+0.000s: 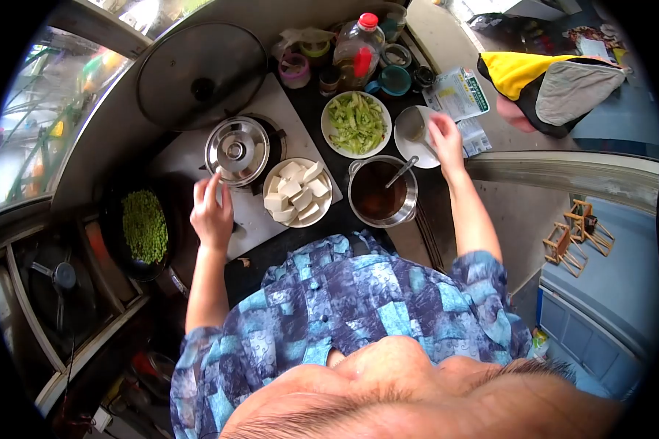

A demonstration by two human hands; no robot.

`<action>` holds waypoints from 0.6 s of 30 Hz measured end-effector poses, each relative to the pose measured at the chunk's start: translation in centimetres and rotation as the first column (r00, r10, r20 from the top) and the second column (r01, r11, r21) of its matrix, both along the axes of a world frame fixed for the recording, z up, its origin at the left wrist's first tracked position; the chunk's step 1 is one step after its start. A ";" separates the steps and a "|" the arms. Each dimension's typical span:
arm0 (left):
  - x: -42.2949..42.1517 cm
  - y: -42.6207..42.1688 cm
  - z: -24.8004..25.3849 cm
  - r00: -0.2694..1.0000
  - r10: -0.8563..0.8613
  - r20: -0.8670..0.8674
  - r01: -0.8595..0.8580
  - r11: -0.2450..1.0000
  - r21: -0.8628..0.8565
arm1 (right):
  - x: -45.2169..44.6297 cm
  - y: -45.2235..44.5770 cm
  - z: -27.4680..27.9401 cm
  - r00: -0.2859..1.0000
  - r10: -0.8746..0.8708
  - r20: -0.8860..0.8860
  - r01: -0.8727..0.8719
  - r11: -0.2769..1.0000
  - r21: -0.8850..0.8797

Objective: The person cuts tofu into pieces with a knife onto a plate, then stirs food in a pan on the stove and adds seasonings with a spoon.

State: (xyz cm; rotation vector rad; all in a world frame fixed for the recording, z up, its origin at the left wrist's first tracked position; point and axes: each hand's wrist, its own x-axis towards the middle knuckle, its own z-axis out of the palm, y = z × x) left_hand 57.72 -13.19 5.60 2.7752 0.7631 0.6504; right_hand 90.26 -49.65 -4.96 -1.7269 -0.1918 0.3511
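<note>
My left hand (212,216) hovers at the near edge of a small pot with a shiny metal lid (245,157); its fingers are loosely bent and apart, holding nothing visible. One fingertip is at or close to the lid's rim. My right hand (445,139) pinches at the right side of a white bowl (421,157). Whether it grips the rim or something thin inside is unclear. Between my hands are a bowl of white tofu-like blocks (296,194) and a metal pot of dark liquid (373,201) with a spoon (401,172) in it.
A plate of chopped greens (357,124) stands behind the metal pot. Farther back are a red-capped jug (359,51), jars and a printed packet (458,95). At left, a dark wok (172,219) contains green pieces. A large glass lid (201,62) leans against the wall.
</note>
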 end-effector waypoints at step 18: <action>-5.5 -6.5 -0.2 0.959 0.273 -0.073 -0.282 0.920 -0.273 | 21.3 15.0 -3.6 0.843 0.407 0.352 0.142 0.464 -0.875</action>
